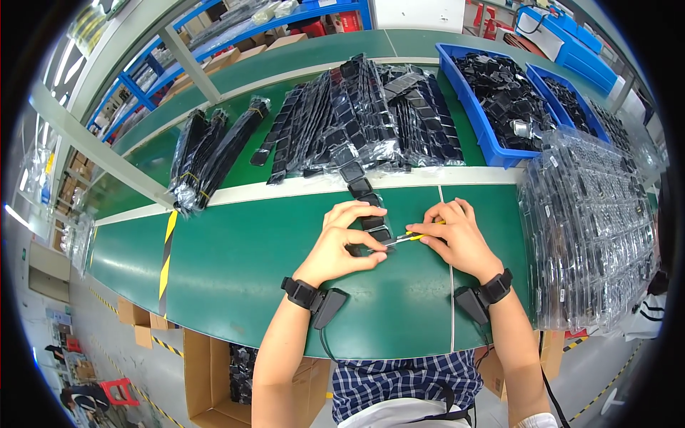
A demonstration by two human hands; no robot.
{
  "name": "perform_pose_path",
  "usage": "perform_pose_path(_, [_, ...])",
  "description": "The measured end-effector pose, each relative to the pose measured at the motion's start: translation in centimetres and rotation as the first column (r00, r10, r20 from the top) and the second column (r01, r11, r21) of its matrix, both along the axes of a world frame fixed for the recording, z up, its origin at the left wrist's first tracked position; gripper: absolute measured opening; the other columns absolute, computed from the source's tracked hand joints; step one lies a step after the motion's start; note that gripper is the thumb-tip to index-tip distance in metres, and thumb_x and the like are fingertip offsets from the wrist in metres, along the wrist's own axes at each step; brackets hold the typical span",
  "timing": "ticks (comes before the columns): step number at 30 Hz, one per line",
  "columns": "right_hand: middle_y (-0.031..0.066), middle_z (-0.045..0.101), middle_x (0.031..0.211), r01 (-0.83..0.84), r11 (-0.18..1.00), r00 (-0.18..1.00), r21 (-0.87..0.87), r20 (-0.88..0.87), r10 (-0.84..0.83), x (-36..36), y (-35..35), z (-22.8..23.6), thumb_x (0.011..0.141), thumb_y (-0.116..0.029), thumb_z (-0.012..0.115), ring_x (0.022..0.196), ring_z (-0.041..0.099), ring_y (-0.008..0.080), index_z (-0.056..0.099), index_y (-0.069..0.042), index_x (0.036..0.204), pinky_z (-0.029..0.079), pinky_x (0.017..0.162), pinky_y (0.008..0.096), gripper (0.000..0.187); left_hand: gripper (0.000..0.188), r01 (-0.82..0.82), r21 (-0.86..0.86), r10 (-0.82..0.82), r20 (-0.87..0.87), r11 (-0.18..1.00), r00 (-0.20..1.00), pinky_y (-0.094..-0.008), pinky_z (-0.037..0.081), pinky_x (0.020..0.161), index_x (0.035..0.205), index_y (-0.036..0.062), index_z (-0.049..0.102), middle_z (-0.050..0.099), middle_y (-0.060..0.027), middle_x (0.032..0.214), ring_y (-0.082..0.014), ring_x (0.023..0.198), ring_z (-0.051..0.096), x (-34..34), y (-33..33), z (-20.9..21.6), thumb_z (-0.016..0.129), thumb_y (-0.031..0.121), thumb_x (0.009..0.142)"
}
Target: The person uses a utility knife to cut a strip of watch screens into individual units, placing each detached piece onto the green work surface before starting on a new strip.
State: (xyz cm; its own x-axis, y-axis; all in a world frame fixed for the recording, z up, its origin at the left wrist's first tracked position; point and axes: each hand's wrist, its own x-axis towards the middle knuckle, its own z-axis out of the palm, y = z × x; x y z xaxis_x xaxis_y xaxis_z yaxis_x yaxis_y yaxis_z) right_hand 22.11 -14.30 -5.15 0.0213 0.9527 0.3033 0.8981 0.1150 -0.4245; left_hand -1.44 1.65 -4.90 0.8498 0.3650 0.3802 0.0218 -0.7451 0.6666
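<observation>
A strip of black square pieces in clear plastic pouches (362,190) hangs over the white ledge onto the green table. My left hand (341,239) is closed on its near end, thumb and forefinger pinching the lowest pouch. My right hand (460,238) grips a slim yellow-handled utility knife (421,234). Its metal blade points left and meets the pouch edge beside my left fingertips; whether it has cut in cannot be seen. Behind the ledge lies a wide pile of similar strips (335,121), where the hanging strip begins.
Rubber-banded bundles of black strips (230,148) lie at the back left. Two blue bins, the nearer one (492,153) full of loose black pieces, stand back right. Stacked clear trays (592,235) cover the right end. An open cardboard box (203,371) sits below the front edge.
</observation>
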Motion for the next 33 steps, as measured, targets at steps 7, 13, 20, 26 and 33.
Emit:
perform_pose_path(7, [-0.0019, 0.058, 0.106, -0.041, 0.997, 0.998, -0.066, -0.045, 0.038, -0.3, 0.1, 0.6, 0.09, -0.019, 0.076, 0.11, 0.056, 0.0193, 0.08, -0.027, 0.114, 0.026, 0.118, 0.0532, 0.026, 0.014, -0.137, -0.041, 0.134, -0.068, 0.99, 0.989, -0.0442, 0.036, 0.113, 0.085, 0.0132, 0.078, 0.072, 0.0026, 0.126, -0.0248, 0.131, 0.056, 0.6, 1.3, -1.4, 0.086, 0.022, 0.078])
perform_pose_path(13, [-0.0037, 0.059, 0.107, -0.045, 0.997, 0.995, -0.057, -0.092, 0.04, -0.9, 0.9, -0.4, 0.089, -0.016, 0.077, 0.114, 0.054, 0.0193, 0.081, -0.027, 0.112, 0.025, 0.116, 0.0495, 0.026, 0.015, -0.134, -0.006, 0.133, -0.117, 0.991, 0.984, -0.0438, 0.034, 0.114, 0.085, 0.0143, 0.077, 0.072, 0.0047, 0.126, -0.0245, 0.133, 0.054, 0.7, 1.0, -1.4, 0.085, 0.026, 0.081])
perform_pose_path(20, [-0.0025, 0.06, 0.109, -0.078, 0.992, 0.989, -0.096, -0.134, 0.065, 0.2, 1.3, -0.1, 0.092, -0.016, 0.074, 0.122, 0.054, 0.0196, 0.079, -0.026, 0.111, 0.017, 0.123, 0.0538, 0.022, 0.014, -0.104, 0.012, 0.104, -0.155, 0.995, 0.982, -0.0437, 0.031, 0.114, 0.087, 0.0146, 0.076, 0.068, 0.005, 0.13, -0.0253, 0.137, 0.05, 0.7, 1.0, -1.3, 0.082, 0.027, 0.085])
perform_pose_path(26, [0.0003, 0.059, 0.107, 0.026, 0.994, 0.985, -0.105, -0.167, -0.043, 2.7, -1.0, 1.0, 0.091, -0.008, 0.073, 0.113, 0.056, 0.0206, 0.078, -0.017, 0.116, 0.021, 0.121, 0.0496, 0.027, 0.011, -0.139, -0.142, 0.135, -0.04, 0.98, 0.99, -0.0433, 0.038, 0.113, 0.091, 0.01, 0.074, 0.068, -0.0006, 0.127, -0.0277, 0.133, 0.053, -0.3, 1.4, -1.1, 0.082, 0.015, 0.085])
perform_pose_path(33, [0.0023, 0.059, 0.108, 0.145, 0.989, 0.983, -0.03, -0.105, -0.147, 2.0, -0.9, 0.6, 0.092, -0.009, 0.072, 0.113, 0.056, 0.0218, 0.076, -0.019, 0.122, 0.022, 0.121, 0.0529, 0.032, 0.015, -0.208, 0.015, 0.206, -0.224, 0.978, 0.953, -0.0429, 0.039, 0.112, 0.087, 0.0097, 0.072, 0.067, -0.0022, 0.118, -0.0275, 0.124, 0.056, -4.0, 2.0, 1.6, 0.084, 0.014, 0.079])
